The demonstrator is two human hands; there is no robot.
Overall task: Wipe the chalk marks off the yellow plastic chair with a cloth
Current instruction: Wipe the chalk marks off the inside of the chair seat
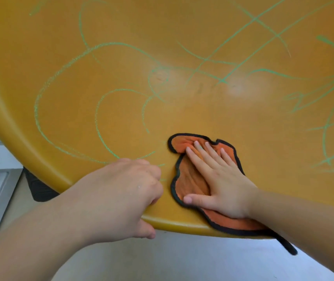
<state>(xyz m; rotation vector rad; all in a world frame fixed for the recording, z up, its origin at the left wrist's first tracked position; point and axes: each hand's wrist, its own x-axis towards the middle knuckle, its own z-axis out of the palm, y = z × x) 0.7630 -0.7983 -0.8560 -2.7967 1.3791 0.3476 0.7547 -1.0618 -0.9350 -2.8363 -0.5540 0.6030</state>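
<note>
Left hand (121, 189) grips chair (212, 118) rim beside cloth (190, 177); black mat (38, 189) below.

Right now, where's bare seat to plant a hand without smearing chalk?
Bare: the patch just above the cloth, below the glare; and the strip right of the right hand, before the chalk marks. Crowded: loops left, crosshatch upper right; left hand grips the chair at its front rim.

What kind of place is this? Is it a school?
Somewhere indoors, perhaps a playroom or classroom; I cannot be sure. The yellow plastic chair is scribbled with green chalk marks, and under it lies a smooth pale floor.
</note>
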